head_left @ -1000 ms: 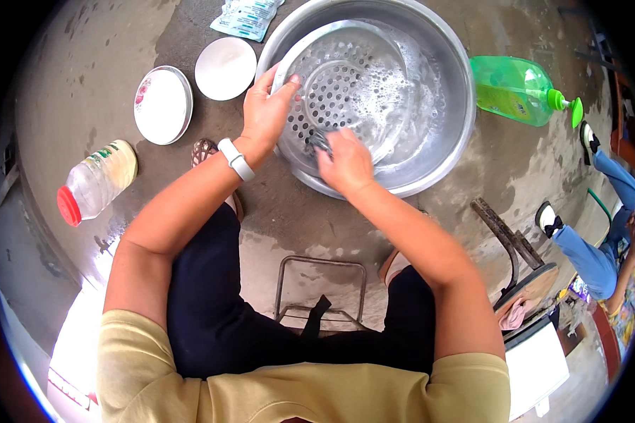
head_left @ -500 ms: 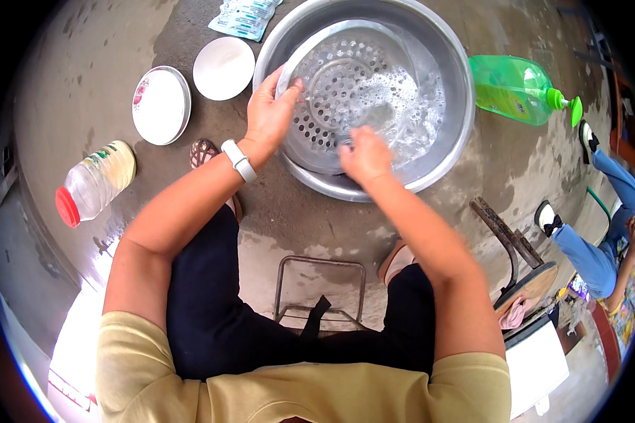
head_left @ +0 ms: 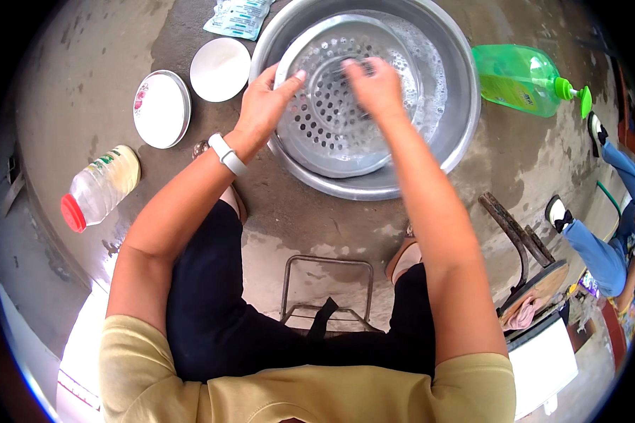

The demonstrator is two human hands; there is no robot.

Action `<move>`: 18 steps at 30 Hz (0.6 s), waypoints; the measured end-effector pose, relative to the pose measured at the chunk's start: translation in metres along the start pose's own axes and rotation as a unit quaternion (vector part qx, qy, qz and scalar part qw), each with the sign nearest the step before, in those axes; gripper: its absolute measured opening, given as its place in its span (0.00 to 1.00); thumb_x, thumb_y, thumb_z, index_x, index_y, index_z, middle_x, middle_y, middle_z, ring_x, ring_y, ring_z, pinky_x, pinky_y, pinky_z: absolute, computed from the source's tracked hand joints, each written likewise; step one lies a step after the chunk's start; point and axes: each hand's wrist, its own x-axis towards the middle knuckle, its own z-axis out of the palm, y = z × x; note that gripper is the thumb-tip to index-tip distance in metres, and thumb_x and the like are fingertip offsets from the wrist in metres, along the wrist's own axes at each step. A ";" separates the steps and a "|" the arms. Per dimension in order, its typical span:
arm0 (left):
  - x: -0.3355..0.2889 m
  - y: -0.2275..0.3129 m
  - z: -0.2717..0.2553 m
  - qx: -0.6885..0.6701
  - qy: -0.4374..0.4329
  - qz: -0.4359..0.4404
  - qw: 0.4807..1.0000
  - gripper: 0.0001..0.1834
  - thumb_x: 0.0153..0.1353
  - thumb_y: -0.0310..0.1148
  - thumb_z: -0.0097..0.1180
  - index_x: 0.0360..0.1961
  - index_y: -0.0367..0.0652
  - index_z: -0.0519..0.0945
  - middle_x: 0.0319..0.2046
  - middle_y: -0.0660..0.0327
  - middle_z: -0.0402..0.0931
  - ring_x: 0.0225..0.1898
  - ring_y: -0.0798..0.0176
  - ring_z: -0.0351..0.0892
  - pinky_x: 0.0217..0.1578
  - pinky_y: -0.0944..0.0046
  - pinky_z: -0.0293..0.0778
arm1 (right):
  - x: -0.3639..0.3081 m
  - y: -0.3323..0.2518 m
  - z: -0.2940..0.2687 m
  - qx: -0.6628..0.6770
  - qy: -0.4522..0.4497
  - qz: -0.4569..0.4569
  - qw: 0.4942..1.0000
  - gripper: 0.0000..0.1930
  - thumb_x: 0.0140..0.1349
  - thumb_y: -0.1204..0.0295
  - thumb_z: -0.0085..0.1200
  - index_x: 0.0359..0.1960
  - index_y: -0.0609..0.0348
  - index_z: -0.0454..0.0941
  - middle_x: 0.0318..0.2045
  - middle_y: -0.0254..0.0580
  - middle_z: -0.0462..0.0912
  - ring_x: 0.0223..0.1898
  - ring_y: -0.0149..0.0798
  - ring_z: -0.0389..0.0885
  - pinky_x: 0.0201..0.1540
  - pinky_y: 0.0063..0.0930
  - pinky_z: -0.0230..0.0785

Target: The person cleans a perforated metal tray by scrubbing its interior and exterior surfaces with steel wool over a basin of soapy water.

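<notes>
A wide metal basin [head_left: 467, 106] stands on the ground with soapy water [head_left: 432, 81] in it. Inside sits a round metal colander [head_left: 331, 158] with a perforated bottom, tilted toward me. My left hand [head_left: 262, 109] is closed round its left rim, the thumb on the inner side. Over the middle of the colander is my right hand [head_left: 378, 90], fingers curled and partly smeared by motion. They seem to press something small against the perforated bottom, but I cannot make out what.
Right of the basin lies a green pump bottle [head_left: 518, 81]. To the left are a white plate [head_left: 220, 69], stacked floral dishes [head_left: 162, 109], a red-lidded plastic jar [head_left: 104, 185] and a blue-white packet [head_left: 238, 17]. A wooden-topped stool [head_left: 536, 289] and another person's legs [head_left: 591, 250] are at right.
My right hand has moved up and slightly right, from the colander's near edge to its middle. The colander has shifted a little and shows more fully, with less suds over it.
</notes>
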 end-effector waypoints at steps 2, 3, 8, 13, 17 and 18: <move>-0.002 0.004 0.005 0.008 -0.020 -0.012 1.000 0.18 0.60 0.39 0.56 0.47 0.39 0.74 0.35 0.62 0.76 0.37 0.69 0.76 0.35 0.67 0.75 | 0.027 0.024 -0.021 -0.076 0.091 0.008 0.993 0.24 0.55 0.55 0.55 0.45 0.63 0.77 0.42 0.55 0.78 0.47 0.50 0.76 0.52 0.38 0.67; -0.004 0.010 0.009 -0.025 -0.041 -0.033 0.998 0.20 0.61 0.40 0.56 0.49 0.38 0.72 0.36 0.61 0.76 0.37 0.68 0.76 0.37 0.67 0.76 | 0.031 0.033 -0.019 -0.080 0.093 0.009 0.992 0.24 0.55 0.55 0.55 0.45 0.63 0.77 0.42 0.55 0.78 0.47 0.50 0.76 0.52 0.38 0.67; 0.003 0.000 0.010 -0.202 -0.073 -0.159 0.963 0.23 0.63 0.46 0.50 0.50 0.39 0.70 0.40 0.58 0.76 0.39 0.65 0.78 0.42 0.62 0.77 | -0.009 0.030 0.032 -0.115 0.036 -0.128 0.984 0.12 0.59 0.65 0.51 0.43 0.51 0.80 0.46 0.50 0.74 0.52 0.47 0.71 0.57 0.35 0.62; 0.010 -0.013 0.003 -0.287 -0.105 -0.184 0.934 0.21 0.62 0.46 0.51 0.49 0.43 0.69 0.42 0.58 0.74 0.42 0.62 0.76 0.43 0.57 0.75 | -0.071 0.014 0.047 -0.004 -0.110 -0.246 0.963 0.13 0.45 0.73 0.59 0.35 0.55 0.75 0.40 0.45 0.76 0.46 0.50 0.73 0.51 0.37 0.66; 0.008 -0.010 0.013 -0.267 -0.088 -0.192 0.940 0.22 0.63 0.46 0.51 0.51 0.42 0.68 0.41 0.58 0.74 0.40 0.62 0.76 0.43 0.57 0.75 | -0.063 0.053 0.007 -0.058 -0.172 -0.264 0.947 0.13 0.45 0.75 0.58 0.35 0.51 0.73 0.38 0.42 0.74 0.42 0.47 0.74 0.49 0.38 0.67; 0.008 -0.010 0.018 -0.286 -0.096 -0.172 0.938 0.24 0.63 0.46 0.50 0.53 0.41 0.67 0.41 0.58 0.74 0.40 0.61 0.76 0.43 0.58 0.75 | -0.052 0.069 -0.002 -0.081 -0.117 -0.213 0.967 0.13 0.47 0.75 0.58 0.36 0.52 0.73 0.38 0.42 0.74 0.42 0.46 0.74 0.48 0.37 0.67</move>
